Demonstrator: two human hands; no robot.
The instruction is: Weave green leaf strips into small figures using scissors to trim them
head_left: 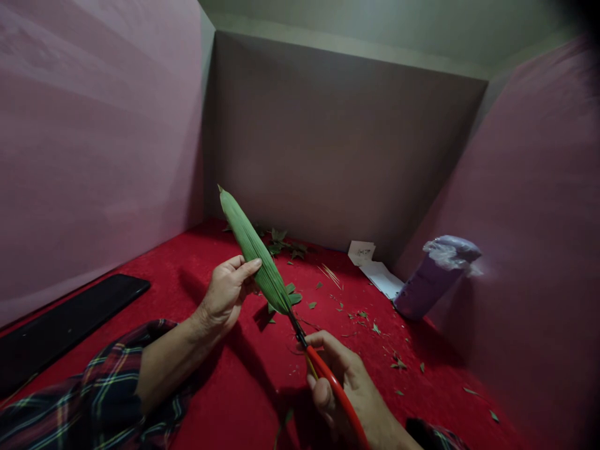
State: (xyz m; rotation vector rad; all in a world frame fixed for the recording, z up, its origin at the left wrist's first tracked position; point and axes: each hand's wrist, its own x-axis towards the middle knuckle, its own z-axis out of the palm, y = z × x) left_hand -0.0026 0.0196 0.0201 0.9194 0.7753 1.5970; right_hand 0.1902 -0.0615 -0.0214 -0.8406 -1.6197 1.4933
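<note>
My left hand (228, 290) pinches a long green leaf (253, 240) between thumb and fingers near its middle. The leaf tilts up to the left, its pale, dry-looking tip farthest from me. In my right hand (344, 372) is a pair of red-handled shears (328, 370) with narrow dark blades. Those blades point up at the leaf's lower end and appear to touch it; whether they are closed on it I cannot tell. A thin yellowish strip shows beside the red handle. Beneath the leaf, several cut leaf pieces (294, 297) lie on the red cloth (225, 387).
Leafy sprigs (281, 240) lie at the back, near thin wooden sticks (330, 275). Green scraps (375, 328) are strewn to the right. White papers (382, 278) and a purple plastic-wrapped roll (431, 278) stand by the right wall. A long black object (70, 325) lies left. Walls enclose three sides.
</note>
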